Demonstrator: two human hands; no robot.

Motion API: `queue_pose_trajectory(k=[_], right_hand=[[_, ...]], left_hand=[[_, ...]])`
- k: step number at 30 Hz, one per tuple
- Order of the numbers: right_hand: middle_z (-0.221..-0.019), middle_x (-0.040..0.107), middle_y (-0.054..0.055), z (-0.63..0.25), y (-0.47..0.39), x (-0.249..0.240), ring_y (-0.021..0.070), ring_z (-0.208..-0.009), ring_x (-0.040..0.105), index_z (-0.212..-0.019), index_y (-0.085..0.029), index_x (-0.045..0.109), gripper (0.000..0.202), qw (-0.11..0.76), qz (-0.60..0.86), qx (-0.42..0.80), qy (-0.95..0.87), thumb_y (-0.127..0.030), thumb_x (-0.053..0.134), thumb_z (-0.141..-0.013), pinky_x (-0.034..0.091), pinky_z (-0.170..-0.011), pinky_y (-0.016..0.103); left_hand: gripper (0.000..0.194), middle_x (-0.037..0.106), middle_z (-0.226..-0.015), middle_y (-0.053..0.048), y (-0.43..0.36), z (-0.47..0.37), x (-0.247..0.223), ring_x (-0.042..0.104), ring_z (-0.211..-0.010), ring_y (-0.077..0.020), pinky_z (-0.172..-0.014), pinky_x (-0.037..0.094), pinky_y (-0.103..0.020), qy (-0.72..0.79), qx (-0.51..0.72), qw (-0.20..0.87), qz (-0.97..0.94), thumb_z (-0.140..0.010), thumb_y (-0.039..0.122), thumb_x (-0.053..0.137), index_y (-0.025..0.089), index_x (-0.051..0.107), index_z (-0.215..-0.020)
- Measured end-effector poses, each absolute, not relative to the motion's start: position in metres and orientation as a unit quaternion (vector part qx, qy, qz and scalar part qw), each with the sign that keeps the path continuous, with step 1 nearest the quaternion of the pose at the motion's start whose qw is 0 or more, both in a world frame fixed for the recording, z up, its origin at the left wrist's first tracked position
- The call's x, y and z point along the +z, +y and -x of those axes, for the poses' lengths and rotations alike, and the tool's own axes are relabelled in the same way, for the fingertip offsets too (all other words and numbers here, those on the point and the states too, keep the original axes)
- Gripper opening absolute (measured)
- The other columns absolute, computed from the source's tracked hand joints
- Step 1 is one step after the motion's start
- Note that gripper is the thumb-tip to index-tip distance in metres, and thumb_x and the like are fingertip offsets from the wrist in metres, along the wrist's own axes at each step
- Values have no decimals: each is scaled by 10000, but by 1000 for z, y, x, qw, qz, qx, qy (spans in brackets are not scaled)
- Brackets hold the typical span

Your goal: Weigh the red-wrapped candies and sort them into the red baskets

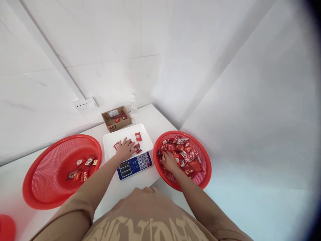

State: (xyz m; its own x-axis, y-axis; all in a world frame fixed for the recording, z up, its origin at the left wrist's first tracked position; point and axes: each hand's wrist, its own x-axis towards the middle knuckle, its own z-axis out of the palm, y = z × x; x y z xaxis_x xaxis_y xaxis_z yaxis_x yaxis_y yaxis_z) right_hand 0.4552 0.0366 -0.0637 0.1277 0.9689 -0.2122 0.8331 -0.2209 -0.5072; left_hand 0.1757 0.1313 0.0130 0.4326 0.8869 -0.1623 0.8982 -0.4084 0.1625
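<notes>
My left hand [124, 149] lies over the white tray [131, 131] of a digital scale, palm down with its fingers spread. Small red wrapped packets lie around it: one packet [138, 136] beyond the fingers, a darker packet [137, 148] by the thumb side, and another packet [116, 146] partly under the hand. My right hand [170, 162] reaches into the right red mesh basket [207, 161], its fingers apart and bent down onto the red packets [179, 147] heaped there. The fingertips touch packets near the basket's left side, and I see none clearly gripped.
Left of the scale's blue keypad panel [135, 165] stands another red basket [45, 170] with several packets. Behind the scale are a cardboard box [116, 125] holding red packets and a clear bottle [133, 105]. A wall socket [85, 104] is above; walls bound the table.
</notes>
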Motion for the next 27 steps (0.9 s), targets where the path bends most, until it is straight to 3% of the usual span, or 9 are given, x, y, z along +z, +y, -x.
queue_pose_trajectory(k=[5, 9, 13, 21, 25, 27], right_hand=[[-1440, 361, 97, -459, 39, -63, 302, -1375, 155, -1304, -213, 466, 582, 124, 750, 249, -600, -198, 592, -736, 212, -1068, 490], [-1342, 470, 108, -467, 40, -60, 286, -1296, 325, -1188, -204, 571, 550, 154, 734, 257, -610, -91, 615, -652, 266, -1055, 412], [-1183, 576, 122, -478, 39, -56, 266, -1085, 539, -1055, -175, 632, 460, 212, 764, 322, -517, -109, 646, -600, 393, -954, 381], [-976, 685, 66, -510, 30, -32, 211, -787, 653, -1143, -197, 577, 549, 381, 723, 476, -325, -274, 689, -611, 529, -713, 354], [-1021, 677, 73, -520, 24, -23, 212, -837, 652, -1140, -220, 592, 489, 326, 648, 584, -365, -315, 674, -667, 528, -711, 355], [-1135, 634, 84, -522, 24, -27, 217, -983, 614, -1151, -216, 587, 436, 280, 673, 533, -430, -307, 623, -726, 498, -815, 364]], left_hand=[[531, 381, -1445, -104, 110, -162, 12, 192, -1382, -321, -1086, 191, -552, 532, 73, 98, -838, -868, 489, 381, 215, 472, -1313], [493, 382, -1444, -100, 78, -149, 7, 195, -1383, -310, -1089, 209, -542, 557, 142, 105, -811, -874, 467, 387, 217, 491, -1286], [483, 426, -1407, -102, 49, -131, 1, 193, -1386, -293, -1077, 249, -544, 597, 188, 121, -771, -882, 459, 370, 228, 464, -1296], [491, 478, -1352, -125, 29, -108, 0, 240, -1366, -312, -1070, 265, -557, 630, 229, 124, -732, -870, 489, 374, 200, 492, -1250], [494, 481, -1344, -131, 31, -120, 6, 227, -1372, -306, -1073, 272, -539, 621, 234, 135, -736, -874, 493, 364, 190, 488, -1245], [488, 477, -1349, -117, 30, -128, 9, 216, -1377, -297, -1079, 266, -536, 612, 237, 142, -741, -879, 490, 355, 201, 478, -1252]])
